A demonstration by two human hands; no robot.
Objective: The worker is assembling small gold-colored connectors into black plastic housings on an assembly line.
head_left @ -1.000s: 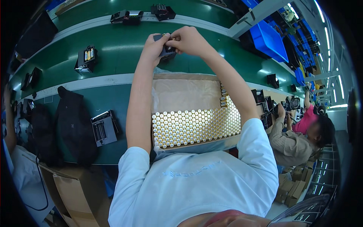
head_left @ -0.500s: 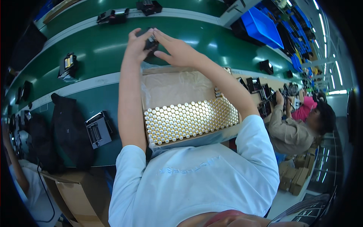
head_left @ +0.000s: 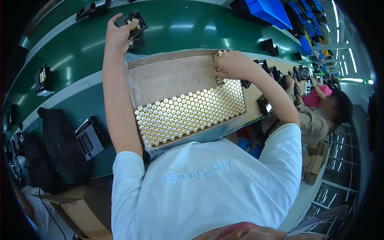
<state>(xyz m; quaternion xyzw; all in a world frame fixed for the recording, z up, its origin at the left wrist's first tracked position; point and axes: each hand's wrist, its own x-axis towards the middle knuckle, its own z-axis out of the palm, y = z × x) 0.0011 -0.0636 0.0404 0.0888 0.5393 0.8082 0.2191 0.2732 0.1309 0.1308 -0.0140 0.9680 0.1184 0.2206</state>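
The left hand (head_left: 119, 35) clasps a black battery case (head_left: 141, 21) in its fingers over a green tabletop (head_left: 184, 34); the right hand (head_left: 236, 65) curls its fingers at batteries (head_left: 221, 81) in an open carton (head_left: 172, 76), its grip impossible to tell.

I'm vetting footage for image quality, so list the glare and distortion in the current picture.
Head view: pale glare streaks on the green bench; head view: batteries gleam; head view: ceiling lights at right look blown out to white; head view: the bench's pale edge strip bows, and the picture's corners go black.
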